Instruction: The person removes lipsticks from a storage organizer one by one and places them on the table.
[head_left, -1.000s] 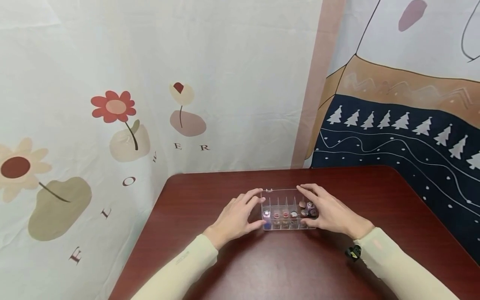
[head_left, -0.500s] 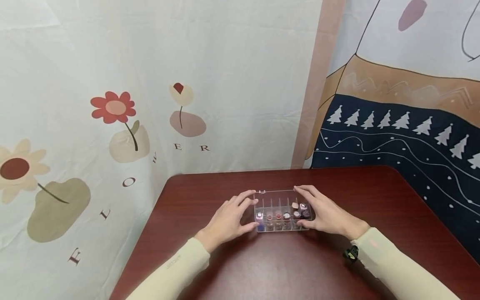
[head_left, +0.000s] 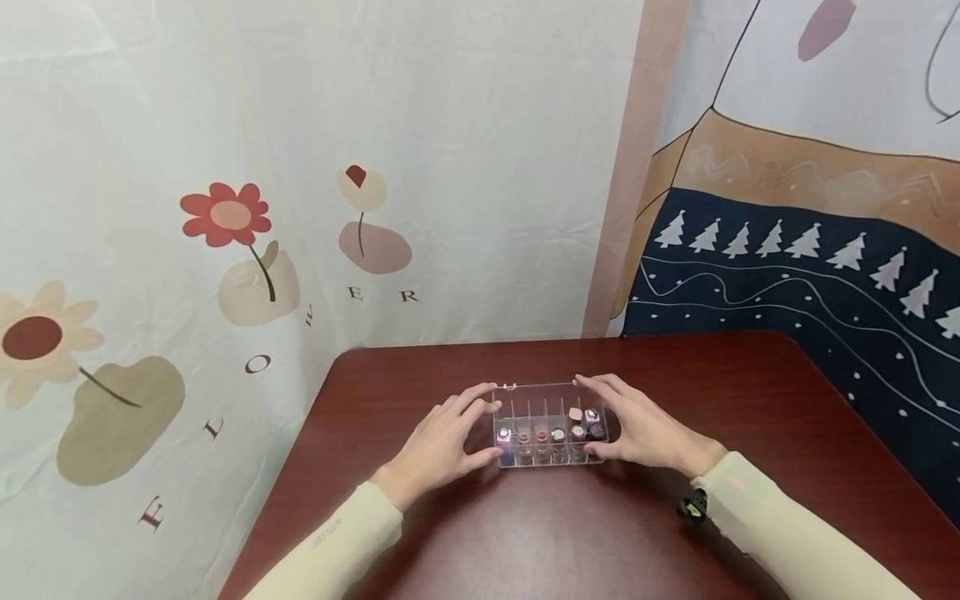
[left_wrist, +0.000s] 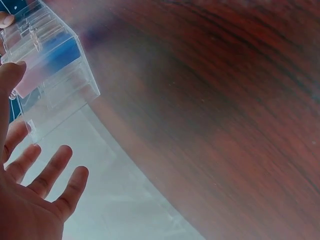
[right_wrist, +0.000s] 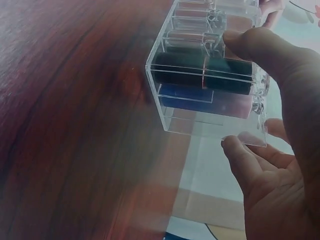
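A clear plastic lipstick organizer [head_left: 536, 406] stands on the table between both hands. It is divided into small slots. My left hand [head_left: 437, 439] grips its left end, thumb at the front and fingers at the back. On the opposite end my right hand [head_left: 647, 431] holds it the same way. Several small tubes sit in the front row, among them a blue-and-pink tube [left_wrist: 62, 52] at the left end. At the right end, a dark tube [right_wrist: 175, 70] lies close to the right thumb [right_wrist: 260, 47]. Several back slots look bare.
The dark red wooden table [head_left: 525, 533] extends around the organizer. Behind it hangs a pale cloth with printed flowers [head_left: 232, 215]; a navy cloth with white trees [head_left: 802, 242] hangs at the right. A dark band [head_left: 693, 506] circles the right wrist.
Both hands have shifted left together with the organizer, which has also come slightly nearer. Their hold on its two ends looks the same.
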